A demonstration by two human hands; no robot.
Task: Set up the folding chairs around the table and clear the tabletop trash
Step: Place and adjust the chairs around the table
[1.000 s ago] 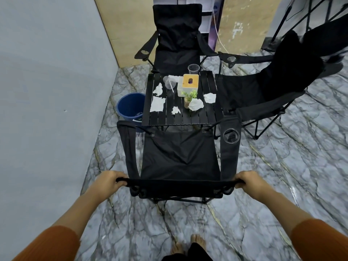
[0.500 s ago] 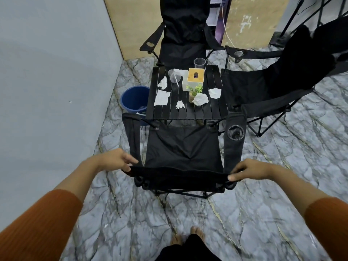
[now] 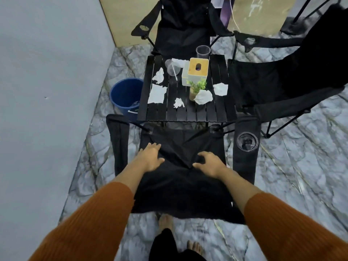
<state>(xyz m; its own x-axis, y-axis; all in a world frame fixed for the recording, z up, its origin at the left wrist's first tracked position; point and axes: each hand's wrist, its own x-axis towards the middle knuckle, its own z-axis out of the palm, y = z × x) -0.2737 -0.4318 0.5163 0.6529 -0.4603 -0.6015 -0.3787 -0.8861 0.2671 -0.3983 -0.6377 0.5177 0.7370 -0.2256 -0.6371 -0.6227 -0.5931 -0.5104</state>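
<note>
head cam: sole view, looks fwd + down past your arms.
near chair (image 3: 180, 191): unfolded, btwn you and the table (image 3: 190, 113), seat's far edge right at the table's near edge. Cup-holder armrest (image 3: 246, 142) on its right side, plain armrest on the left.
far chair (image 3: 184, 29): open, at the table's far side, seat facing you.
side chair (image 3: 273, 81): open, just beside the table's right edge.
left hand (image 3: 150, 157): flat on the near chair's seat cloth, fingers straight + slightly spread, holding nothing.
right hand (image 3: 209, 163): on the same cloth, near the left hand, fingers arched w/ tips down. A crease rises by your thumb; can't tell if you pinch the cloth or only press it.
trash, left half of table: flat napkin (image 3: 157, 93) near the left edge, crumpled tissue (image 3: 159, 76) just behind it, small scrap (image 3: 178, 103) toward the middle.
trash, right half: big wad (image 3: 203, 97) touching the small plant (image 3: 197, 87), another wad (image 3: 220, 89) just right of it.
cups: tipped cup (image 3: 172, 67) w/ a straw lies on its side left of the tissue box (image 3: 195, 71); upright cup (image 3: 203, 51) stands at the far edge behind the box.
tissue box: white, wooden lid w/ slot, upright, mid-table toward the far side.
bucket (image 3: 126, 95): blue, on the floor just left of the table, by the wall. Contents unclear.
you: orange sleeves, bare feet on the marble floor behind the near chair.
</note>
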